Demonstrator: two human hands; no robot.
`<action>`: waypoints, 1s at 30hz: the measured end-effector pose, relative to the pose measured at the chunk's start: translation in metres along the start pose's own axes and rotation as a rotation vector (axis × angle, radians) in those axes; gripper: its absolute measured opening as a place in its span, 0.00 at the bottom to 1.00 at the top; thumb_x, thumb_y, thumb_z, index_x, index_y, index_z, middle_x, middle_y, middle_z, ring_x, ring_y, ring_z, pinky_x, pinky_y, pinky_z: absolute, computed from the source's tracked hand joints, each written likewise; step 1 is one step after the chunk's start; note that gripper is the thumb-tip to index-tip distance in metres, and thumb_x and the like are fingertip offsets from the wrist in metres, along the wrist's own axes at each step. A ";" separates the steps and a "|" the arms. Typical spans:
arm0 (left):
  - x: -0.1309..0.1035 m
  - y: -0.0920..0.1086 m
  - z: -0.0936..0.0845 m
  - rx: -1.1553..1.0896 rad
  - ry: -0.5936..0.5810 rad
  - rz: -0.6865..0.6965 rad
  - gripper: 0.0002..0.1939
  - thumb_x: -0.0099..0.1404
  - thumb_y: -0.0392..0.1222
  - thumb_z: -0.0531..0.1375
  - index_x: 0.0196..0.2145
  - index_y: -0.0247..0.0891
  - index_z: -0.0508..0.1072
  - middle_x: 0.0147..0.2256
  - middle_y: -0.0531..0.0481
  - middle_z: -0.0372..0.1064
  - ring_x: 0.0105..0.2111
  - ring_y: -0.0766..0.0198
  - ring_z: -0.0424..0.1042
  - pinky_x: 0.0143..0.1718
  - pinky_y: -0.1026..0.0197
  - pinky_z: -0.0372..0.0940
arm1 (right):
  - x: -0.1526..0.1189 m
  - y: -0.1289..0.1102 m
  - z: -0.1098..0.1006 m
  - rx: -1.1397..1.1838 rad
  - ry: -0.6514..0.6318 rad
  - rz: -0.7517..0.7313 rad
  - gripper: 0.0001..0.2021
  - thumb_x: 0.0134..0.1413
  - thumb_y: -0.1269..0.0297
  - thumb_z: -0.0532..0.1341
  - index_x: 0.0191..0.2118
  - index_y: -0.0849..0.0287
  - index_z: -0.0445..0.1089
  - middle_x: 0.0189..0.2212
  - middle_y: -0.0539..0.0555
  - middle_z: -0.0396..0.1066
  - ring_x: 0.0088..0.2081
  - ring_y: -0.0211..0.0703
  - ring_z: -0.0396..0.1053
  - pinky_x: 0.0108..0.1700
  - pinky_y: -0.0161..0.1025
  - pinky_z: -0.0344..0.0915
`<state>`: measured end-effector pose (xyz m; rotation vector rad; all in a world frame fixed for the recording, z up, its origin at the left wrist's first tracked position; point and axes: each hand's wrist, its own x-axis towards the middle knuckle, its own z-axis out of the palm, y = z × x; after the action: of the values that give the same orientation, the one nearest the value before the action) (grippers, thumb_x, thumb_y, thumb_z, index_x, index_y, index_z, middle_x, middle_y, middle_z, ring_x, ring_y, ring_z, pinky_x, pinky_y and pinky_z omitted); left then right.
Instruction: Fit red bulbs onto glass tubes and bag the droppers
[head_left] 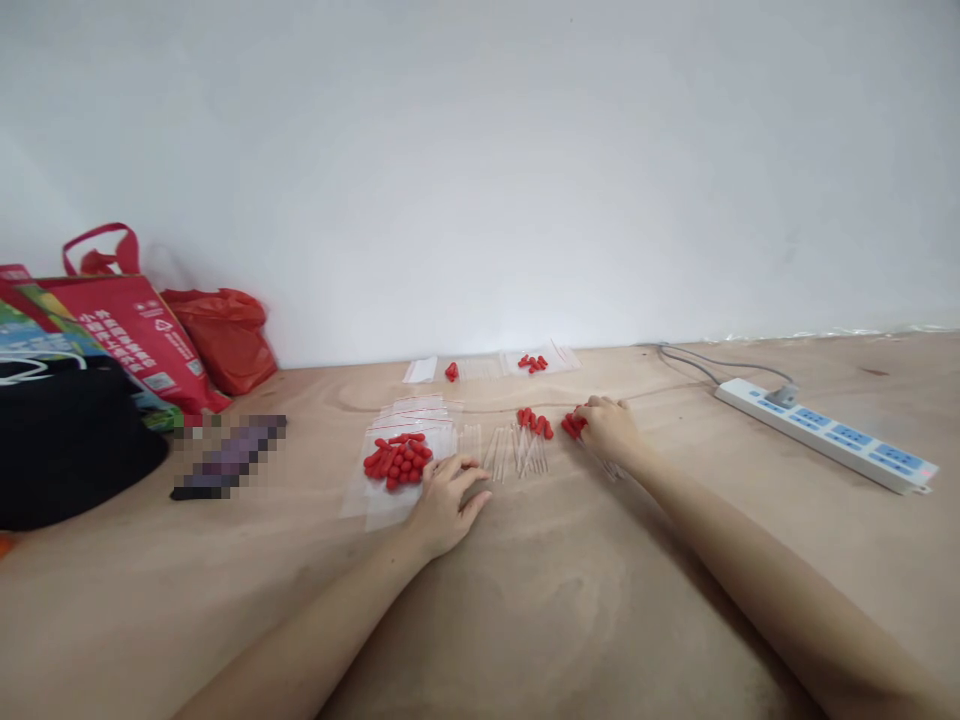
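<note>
My left hand point(445, 502) rests on the table with its fingers apart, at the right edge of a pile of small red caps point(399, 461). That pile lies on a stack of clear zip bags point(367, 508). Right of this hand lie thin clear sticks point(499, 453). A cluster of red-tipped sticks point(534, 424) lies between my two hands. My right hand point(611, 432) is bent closed over another bunch of red-tipped sticks point(574, 422); the stick ends show below the palm. Its fingertips are partly hidden.
Farther back lie more red pieces point(533, 364) on a clear bag and a white slip point(421, 370). A power strip point(825, 432) with a plugged cord stands at right. At left are a red shopping bag point(127, 320), a black hat point(67, 440) and a blurred-out dark object point(232, 460).
</note>
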<state>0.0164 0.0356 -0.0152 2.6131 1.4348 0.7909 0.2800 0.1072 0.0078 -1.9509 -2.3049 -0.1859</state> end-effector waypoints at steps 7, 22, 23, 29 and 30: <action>0.000 0.003 -0.002 0.015 0.003 -0.016 0.07 0.57 0.37 0.56 0.35 0.41 0.70 0.40 0.47 0.66 0.42 0.57 0.64 0.45 0.49 0.51 | 0.001 0.000 0.001 -0.056 -0.011 0.000 0.13 0.48 0.73 0.51 0.37 0.58 0.71 0.38 0.59 0.67 0.41 0.47 0.61 0.36 0.40 0.47; 0.011 0.013 0.002 0.050 0.070 -0.084 0.06 0.55 0.37 0.58 0.33 0.42 0.71 0.40 0.48 0.67 0.42 0.56 0.64 0.45 0.48 0.49 | 0.002 -0.003 0.014 -0.107 0.015 -0.040 0.13 0.52 0.73 0.48 0.34 0.62 0.71 0.38 0.62 0.67 0.41 0.48 0.61 0.38 0.41 0.48; 0.013 0.014 0.002 0.055 0.075 -0.082 0.06 0.55 0.37 0.58 0.33 0.42 0.71 0.40 0.48 0.67 0.42 0.56 0.64 0.45 0.48 0.49 | 0.002 -0.004 0.014 -0.106 0.022 -0.046 0.13 0.52 0.73 0.49 0.34 0.63 0.71 0.38 0.63 0.67 0.41 0.49 0.62 0.37 0.41 0.48; 0.031 0.013 0.009 0.144 0.114 -0.170 0.06 0.54 0.39 0.59 0.33 0.41 0.71 0.40 0.47 0.67 0.42 0.55 0.63 0.43 0.48 0.51 | 0.000 -0.004 0.004 -0.052 0.107 0.013 0.11 0.51 0.70 0.49 0.32 0.64 0.69 0.36 0.62 0.68 0.40 0.49 0.63 0.38 0.41 0.49; 0.035 0.011 0.010 0.167 0.115 -0.198 0.06 0.54 0.39 0.59 0.32 0.41 0.71 0.39 0.47 0.67 0.42 0.54 0.63 0.43 0.47 0.51 | -0.001 -0.005 0.001 -0.025 0.126 0.030 0.11 0.51 0.69 0.50 0.32 0.64 0.69 0.36 0.62 0.68 0.40 0.49 0.64 0.38 0.40 0.50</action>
<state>0.0446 0.0595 -0.0061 2.5207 1.8319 0.8425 0.2753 0.1060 0.0064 -1.9241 -2.2036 -0.3269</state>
